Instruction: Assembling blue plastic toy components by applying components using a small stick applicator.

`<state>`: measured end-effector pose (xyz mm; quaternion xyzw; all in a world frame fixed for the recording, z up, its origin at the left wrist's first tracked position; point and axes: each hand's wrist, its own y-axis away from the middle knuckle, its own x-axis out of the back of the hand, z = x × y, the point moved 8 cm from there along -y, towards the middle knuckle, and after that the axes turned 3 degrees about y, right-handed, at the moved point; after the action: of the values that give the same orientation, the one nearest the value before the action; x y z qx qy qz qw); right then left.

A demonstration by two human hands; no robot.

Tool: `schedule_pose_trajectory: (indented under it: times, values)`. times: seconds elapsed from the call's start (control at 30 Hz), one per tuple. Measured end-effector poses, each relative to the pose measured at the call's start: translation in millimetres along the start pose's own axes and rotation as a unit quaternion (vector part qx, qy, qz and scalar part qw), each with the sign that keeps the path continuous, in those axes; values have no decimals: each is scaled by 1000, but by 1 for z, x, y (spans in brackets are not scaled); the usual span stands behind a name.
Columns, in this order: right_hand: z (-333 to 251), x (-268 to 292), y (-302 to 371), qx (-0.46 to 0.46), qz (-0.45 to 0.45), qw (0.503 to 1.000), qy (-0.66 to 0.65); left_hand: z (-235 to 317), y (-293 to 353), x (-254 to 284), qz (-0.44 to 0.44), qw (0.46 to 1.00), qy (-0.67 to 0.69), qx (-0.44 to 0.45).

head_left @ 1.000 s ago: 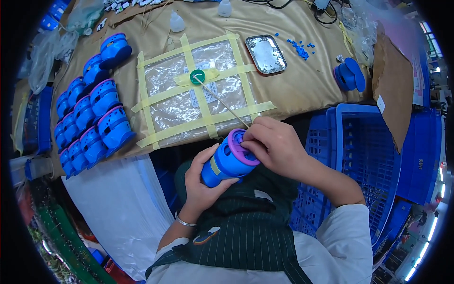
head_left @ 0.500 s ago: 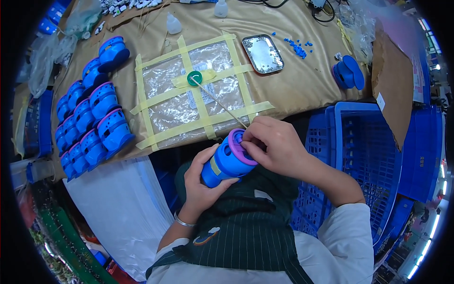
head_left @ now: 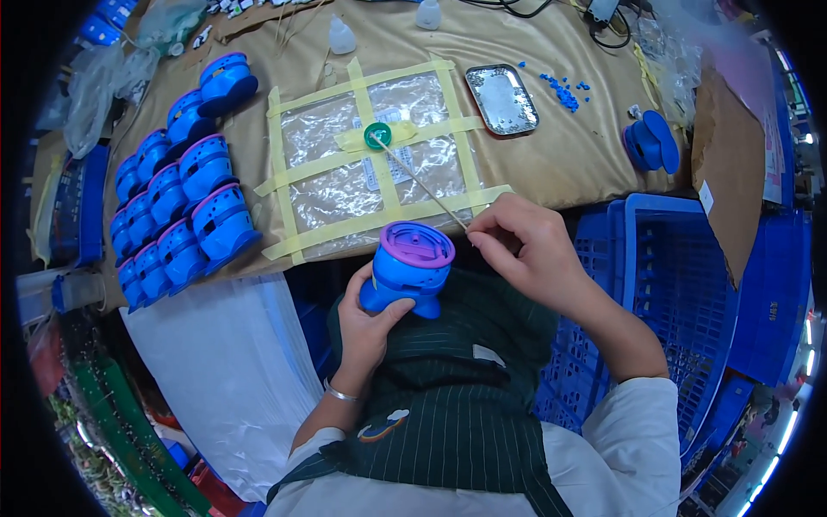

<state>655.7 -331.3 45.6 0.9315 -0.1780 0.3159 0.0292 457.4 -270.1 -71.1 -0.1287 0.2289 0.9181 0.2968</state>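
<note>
My left hand (head_left: 363,326) is wrapped round the lower part of a blue plastic cup-shaped part (head_left: 412,274) with a purple ring at its top. This piece stands upright over my lap, its purple top facing up. Apart from it, thumb and forefinger of my right hand (head_left: 523,252) are pinched at the near end of a thin wooden stick (head_left: 424,187). The stick's far end rests in a small round green dish (head_left: 377,135), taped on a clear plastic sheet (head_left: 319,138) on the table.
Several similar blue parts (head_left: 183,252) stand in rows at the left. A metal tray of tiny pieces (head_left: 502,102), loose blue bits (head_left: 566,97) and another blue part (head_left: 648,144) lie to the right. Small white bottles (head_left: 341,36) stand farther back. A blue crate (head_left: 680,302) is at my right.
My right hand has left the top of the blue part and moved to the stick's end. My left hand has turned the part more upright. The whole view has shifted slightly.
</note>
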Motion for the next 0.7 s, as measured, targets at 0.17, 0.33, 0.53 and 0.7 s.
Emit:
schedule_pose_trajectory:
  times: [0.17,0.33,0.53,0.7]
  values:
    - [-4,0,-3,9,-2,1000,-1,0,4,2,11,1000,-21,0]
    - [-5,9,-1,8,17,1000,7,16,4,7,-5,1000,-18,-13]
    - [-10,35,4,-6,43,999,31,131,-10,60,138,974,-98,-151]
    - [-6,62,14,-33,86,993,68,264,-65,136,271,874,-219,-339]
